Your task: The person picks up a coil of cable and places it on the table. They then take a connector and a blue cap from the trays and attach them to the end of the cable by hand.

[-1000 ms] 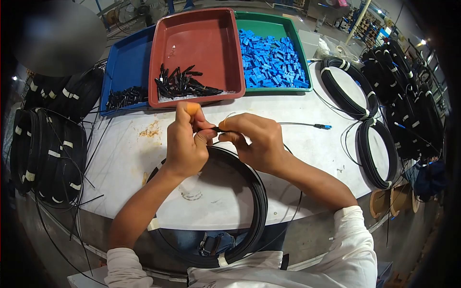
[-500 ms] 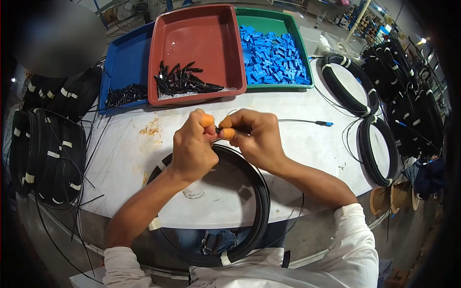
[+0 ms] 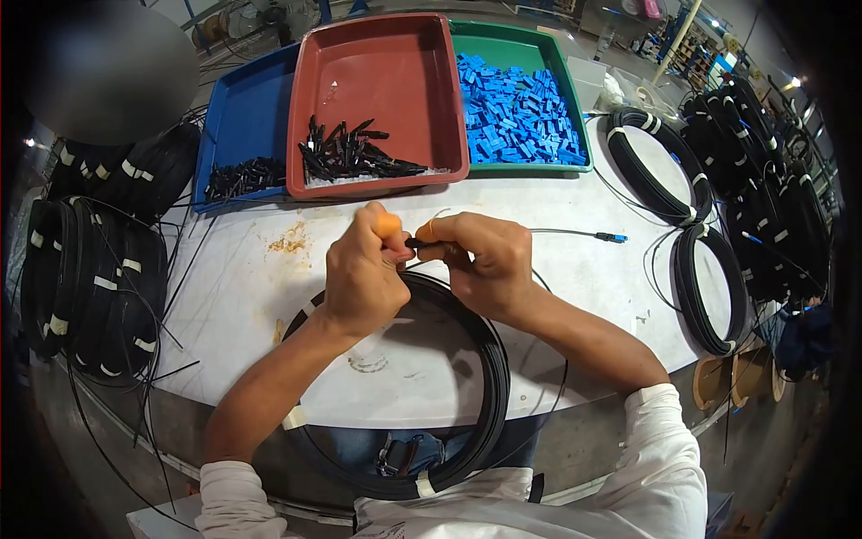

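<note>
My left hand (image 3: pixel 361 274) and my right hand (image 3: pixel 483 260) meet over the white table (image 3: pixel 584 287), both pinching a small black connector piece (image 3: pixel 416 242) at the end of a thin cable. Orange finger covers sit on the pinching fingertips. Below the hands lies a black cable coil (image 3: pixel 489 395) that hangs over the table's near edge. A thin grey cable runs right from my right hand to a blue connector (image 3: pixel 612 237).
At the back stand a blue tray (image 3: pixel 242 117) with black parts, a red tray (image 3: pixel 386 63) with several black pieces (image 3: pixel 346 153), and a green tray (image 3: pixel 503 40) full of blue housings (image 3: pixel 516 112). Black cable coils lie on the right (image 3: pixel 709 287) and left (image 3: pixel 90 287).
The hands came closer together around the black piece and shifted slightly; the pinch stays. The view moved a little.
</note>
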